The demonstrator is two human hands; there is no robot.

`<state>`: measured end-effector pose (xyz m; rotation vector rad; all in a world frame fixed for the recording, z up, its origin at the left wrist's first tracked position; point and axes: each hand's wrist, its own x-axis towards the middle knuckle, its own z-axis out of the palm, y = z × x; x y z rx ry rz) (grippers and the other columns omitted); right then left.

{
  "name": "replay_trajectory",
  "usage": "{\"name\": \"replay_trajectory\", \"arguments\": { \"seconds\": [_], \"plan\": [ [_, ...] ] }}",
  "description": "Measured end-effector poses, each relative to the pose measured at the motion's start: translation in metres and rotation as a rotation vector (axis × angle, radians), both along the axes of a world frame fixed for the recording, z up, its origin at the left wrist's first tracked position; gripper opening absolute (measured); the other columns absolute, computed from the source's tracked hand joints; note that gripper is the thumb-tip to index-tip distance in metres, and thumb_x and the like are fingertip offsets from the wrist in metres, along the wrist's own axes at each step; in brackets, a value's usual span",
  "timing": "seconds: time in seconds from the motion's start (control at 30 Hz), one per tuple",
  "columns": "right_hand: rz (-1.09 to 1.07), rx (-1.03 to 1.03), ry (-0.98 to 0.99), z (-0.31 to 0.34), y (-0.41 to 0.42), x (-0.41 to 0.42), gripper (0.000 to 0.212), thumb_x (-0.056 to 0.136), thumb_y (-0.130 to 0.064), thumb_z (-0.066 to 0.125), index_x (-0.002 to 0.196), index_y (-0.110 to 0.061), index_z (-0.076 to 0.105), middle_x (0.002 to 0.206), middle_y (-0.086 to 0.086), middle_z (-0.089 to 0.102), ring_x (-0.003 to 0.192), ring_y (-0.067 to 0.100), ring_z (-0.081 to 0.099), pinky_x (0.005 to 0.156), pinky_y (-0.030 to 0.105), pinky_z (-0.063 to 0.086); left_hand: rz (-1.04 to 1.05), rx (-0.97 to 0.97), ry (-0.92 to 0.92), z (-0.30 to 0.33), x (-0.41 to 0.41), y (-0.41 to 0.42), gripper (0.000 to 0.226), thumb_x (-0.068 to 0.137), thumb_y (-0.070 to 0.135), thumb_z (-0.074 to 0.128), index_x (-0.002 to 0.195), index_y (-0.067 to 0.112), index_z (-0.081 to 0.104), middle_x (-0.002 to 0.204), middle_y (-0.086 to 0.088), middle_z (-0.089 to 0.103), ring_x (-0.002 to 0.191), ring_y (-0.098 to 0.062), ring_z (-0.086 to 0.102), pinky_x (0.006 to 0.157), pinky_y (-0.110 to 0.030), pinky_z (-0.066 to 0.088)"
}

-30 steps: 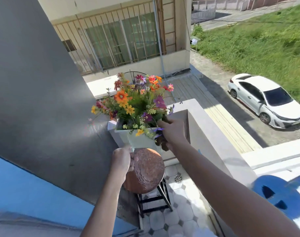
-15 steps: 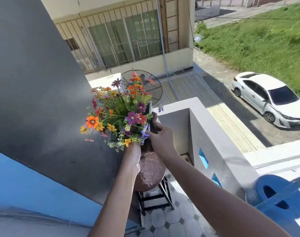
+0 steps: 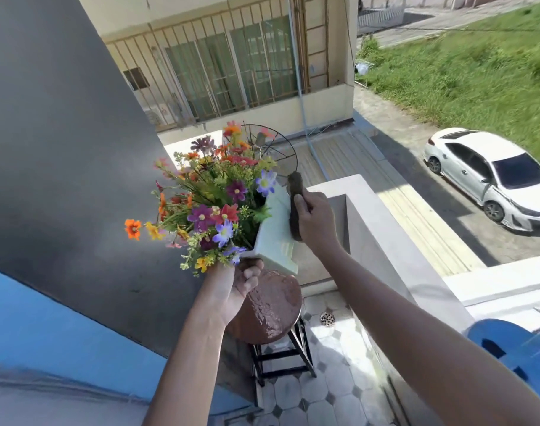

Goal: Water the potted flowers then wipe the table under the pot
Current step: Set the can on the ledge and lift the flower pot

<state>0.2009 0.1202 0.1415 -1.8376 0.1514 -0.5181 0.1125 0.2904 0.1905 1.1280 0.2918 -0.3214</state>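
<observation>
Flower pot [image 3: 275, 238] tilted above table [image 3: 275, 305]; L hand [image 3: 232, 290] grip clasps pot; R hand [image 3: 313, 219] grip clasps brown pad [image 3: 295, 204].

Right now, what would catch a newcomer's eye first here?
The bright flowers in a white pot, tilted to the left and lifted above a round brown table at the middle of the view. The left hand grips the pot's lower corner; the right hand presses a dark cloth against its side. A white car is parked below at right.
</observation>
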Motion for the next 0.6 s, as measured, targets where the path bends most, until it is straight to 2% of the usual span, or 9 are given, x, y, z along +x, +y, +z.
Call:
{"name": "replay_trajectory", "arguments": {
  "seconds": [0.07, 0.13, 0.23, 0.3, 0.37, 0.43, 0.5, 0.53, 0.6],
  "plan": [
    [0.022, -0.002, 0.019, -0.011, 0.004, -0.008, 0.021, 0.098, -0.01, 0.053, 0.078, -0.007, 0.06, 0.078, 0.016, 0.054, 0.079, 0.02, 0.045, 0.067, 0.028, 0.025, 0.022, -0.02, -0.005, 0.001, 0.003, 0.002, 0.027, 0.096, 0.002, 0.035, 0.077, 0.004, 0.052, 0.057, -0.011, 0.052, 0.034, -0.006, 0.04, 0.03, -0.014, 0.028],
    [0.07, -0.033, 0.02, -0.017, 0.012, -0.017, 0.018, 0.097, -0.01, 0.055, 0.08, -0.007, 0.061, 0.076, 0.013, 0.054, 0.08, 0.024, 0.049, 0.064, 0.03, 0.025, 0.048, -0.038, -0.001, 0.0, 0.007, 0.003, 0.027, 0.096, 0.001, 0.033, 0.077, 0.004, 0.052, 0.057, -0.01, 0.051, 0.033, -0.006, 0.039, 0.029, -0.013, 0.028],
    [0.186, -0.072, 0.042, -0.024, 0.027, -0.031, 0.017, 0.094, -0.013, 0.057, 0.082, -0.006, 0.067, 0.079, 0.012, 0.062, 0.076, 0.025, 0.056, 0.064, 0.031, 0.031, 0.083, -0.043, 0.017, -0.005, 0.015, 0.01, 0.028, 0.096, 0.0, 0.031, 0.077, 0.004, 0.05, 0.057, -0.011, 0.051, 0.032, -0.005, 0.039, 0.028, -0.013, 0.029],
    [0.213, -0.007, 0.064, -0.023, 0.039, -0.042, 0.019, 0.093, -0.015, 0.058, 0.082, -0.005, 0.07, 0.078, 0.015, 0.067, 0.072, 0.021, 0.058, 0.064, 0.036, 0.037, 0.097, -0.022, 0.023, -0.011, 0.019, 0.014, 0.032, 0.098, 0.001, 0.026, 0.08, 0.003, 0.052, 0.059, -0.011, 0.051, 0.031, -0.005, 0.039, 0.028, -0.014, 0.028],
    [0.189, 0.091, 0.047, -0.013, 0.053, -0.05, 0.02, 0.095, -0.016, 0.059, 0.085, -0.006, 0.072, 0.076, 0.015, 0.069, 0.068, 0.013, 0.056, 0.062, 0.035, 0.042, 0.098, 0.024, 0.012, -0.02, 0.022, 0.016, 0.032, 0.098, 0.0, 0.025, 0.084, 0.004, 0.053, 0.064, -0.01, 0.049, 0.032, -0.005, 0.038, 0.029, -0.014, 0.027],
    [0.166, 0.208, 0.039, 0.0, 0.068, -0.047, 0.021, 0.096, -0.015, 0.058, 0.082, -0.018, 0.074, 0.068, -0.002, 0.067, 0.065, 0.007, 0.054, 0.06, 0.03, 0.042, 0.094, 0.058, 0.003, -0.028, 0.028, 0.017, 0.032, 0.099, 0.0, 0.025, 0.086, 0.008, 0.053, 0.068, -0.007, 0.049, 0.033, -0.005, 0.037, 0.031, -0.014, 0.026],
    [0.154, 0.313, 0.046, 0.013, 0.077, -0.033, 0.027, 0.095, -0.022, 0.058, 0.072, -0.029, 0.069, 0.055, -0.015, 0.057, 0.06, 0.012, 0.051, 0.059, 0.031, 0.042, 0.072, 0.077, 0.026, -0.034, 0.034, 0.023, 0.033, 0.099, 0.002, 0.024, 0.085, 0.008, 0.054, 0.065, -0.008, 0.054, 0.033, -0.006, 0.038, 0.031, -0.015, 0.026],
    [0.128, 0.357, 0.054, 0.016, 0.078, -0.022, 0.024, 0.094, -0.025, 0.058, 0.073, -0.029, 0.069, 0.052, -0.016, 0.054, 0.057, 0.016, 0.049, 0.057, 0.035, 0.042, 0.052, 0.083, 0.039, -0.035, 0.036, 0.026, 0.034, 0.099, 0.002, 0.024, 0.084, 0.007, 0.054, 0.061, -0.008, 0.056, 0.033, -0.006, 0.039, 0.031, -0.015, 0.027],
    [0.046, 0.322, 0.044, 0.016, 0.072, 0.002, 0.021, 0.095, -0.024, 0.057, 0.081, -0.018, 0.072, 0.055, -0.01, 0.052, 0.056, 0.018, 0.047, 0.056, 0.036, 0.04, 0.008, 0.095, 0.051, -0.035, 0.04, 0.035, 0.035, 0.098, 0.0, 0.024, 0.085, 0.005, 0.055, 0.058, -0.007, 0.057, 0.034, -0.006, 0.039, 0.031, -0.016, 0.027]
  ]
}}
